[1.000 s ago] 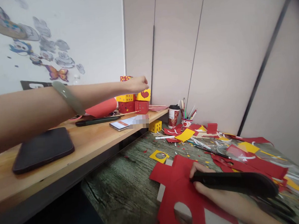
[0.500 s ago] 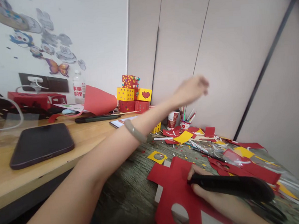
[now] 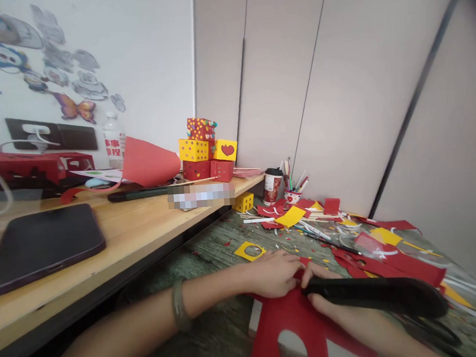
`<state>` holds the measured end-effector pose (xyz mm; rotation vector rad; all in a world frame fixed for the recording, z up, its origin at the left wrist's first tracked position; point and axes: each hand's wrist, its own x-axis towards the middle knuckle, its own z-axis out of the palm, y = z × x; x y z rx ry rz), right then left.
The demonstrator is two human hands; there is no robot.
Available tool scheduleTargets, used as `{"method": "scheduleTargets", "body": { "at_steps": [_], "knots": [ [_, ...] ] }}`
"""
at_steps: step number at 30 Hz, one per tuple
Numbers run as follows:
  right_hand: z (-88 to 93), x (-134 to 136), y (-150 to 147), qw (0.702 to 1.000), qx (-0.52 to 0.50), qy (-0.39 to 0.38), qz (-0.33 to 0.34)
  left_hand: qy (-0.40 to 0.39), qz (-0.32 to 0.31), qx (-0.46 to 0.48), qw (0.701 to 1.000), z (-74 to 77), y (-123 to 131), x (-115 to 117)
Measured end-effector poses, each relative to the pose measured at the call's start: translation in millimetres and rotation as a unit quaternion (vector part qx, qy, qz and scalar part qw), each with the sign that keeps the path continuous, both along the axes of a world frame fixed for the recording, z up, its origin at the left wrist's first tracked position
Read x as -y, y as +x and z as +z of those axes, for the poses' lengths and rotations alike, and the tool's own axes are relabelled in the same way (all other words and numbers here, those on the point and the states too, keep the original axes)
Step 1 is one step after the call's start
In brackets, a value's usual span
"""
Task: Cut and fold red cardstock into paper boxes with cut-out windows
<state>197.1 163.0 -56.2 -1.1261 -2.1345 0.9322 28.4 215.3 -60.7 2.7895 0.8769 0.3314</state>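
Observation:
A red card cutout (image 3: 280, 317) with flaps and a round hole lies on the dark wood-grain table, its lower part cut off by the frame edge. My left hand (image 3: 275, 274), with a bangle on the wrist, is at the card's upper part, fingers bent and closed on it. Close by, my right hand (image 3: 323, 289) grips the narrow end of a long black tool (image 3: 376, 296); its kind is unclear. The tool's wide end reaches right over my forearm, and a black loop shows beneath it. A yellow card square with a round hole (image 3: 243, 249) lies just beyond my left hand.
Red, yellow and white scraps (image 3: 293, 216) litter the table's far and right side. A paper cup (image 3: 273, 187) and a pen holder (image 3: 293, 196) stand behind. On the raised wooden shelf (image 3: 123, 235) are a tablet-like device (image 3: 43, 246), rolled red paper (image 3: 147, 160) and stacked decorated boxes (image 3: 201, 148).
My left hand has come down from raised in the air to the red card, beside my right fingers. The right hand keeps the black tool. The view has shifted slightly right.

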Motion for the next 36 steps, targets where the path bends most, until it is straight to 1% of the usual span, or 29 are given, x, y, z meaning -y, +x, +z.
{"method": "scheduleTargets", "body": {
  "at_steps": [4, 7, 10, 14, 17, 19, 21, 25, 26, 30, 36],
  "knots": [
    [-2.6, 0, 1, 1.0, -0.008, -0.009, 0.003, -0.023, 0.028, 0.026, 0.999, -12.4, -5, -5],
    [-6.2, 0, 3, 1.0, -0.008, -0.009, -0.008, -0.047, 0.063, 0.041, 0.996, -17.8, -8, -11],
    [-7.3, -3, 4, 1.0, -0.002, -0.002, -0.016, -0.071, 0.089, 0.055, 0.992, -19.4, -11, -15],
    [-5.0, -7, 0, 1.0, -0.006, 0.0, -0.012, -0.089, 0.095, 0.08, 0.988, -20.3, -13, -16],
    [-5.5, -9, 0, 1.0, -0.024, -0.005, 0.002, -0.106, 0.107, 0.132, 0.98, -23.9, -11, -18],
    [-7.0, -9, 1, 1.0, -0.015, -0.016, -0.005, -0.123, 0.117, 0.169, 0.971, -26.7, -10, -20],
    [-7.6, -9, 3, 1.0, -0.003, -0.022, -0.019, -0.137, 0.121, 0.187, 0.965, -28.7, -9, -21],
    [-6.5, -8, 4, 0.999, 0.015, -0.034, -0.036, -0.167, 0.118, 0.196, 0.959, -30.5, -9, -23],
    [-6.9, -8, 4, 0.999, 0.005, -0.029, -0.041, -0.174, 0.119, 0.196, 0.958, -30.9, -9, -23],
    [-11.9, -10, 7, 0.997, -0.029, -0.054, -0.054, -0.201, 0.134, 0.18, 0.954, -31.5, -10, -24],
    [-15.5, -12, 9, 0.996, -0.028, -0.054, -0.059, -0.207, 0.139, 0.157, 0.956, -26.8, -11, -21]
  ]
}}
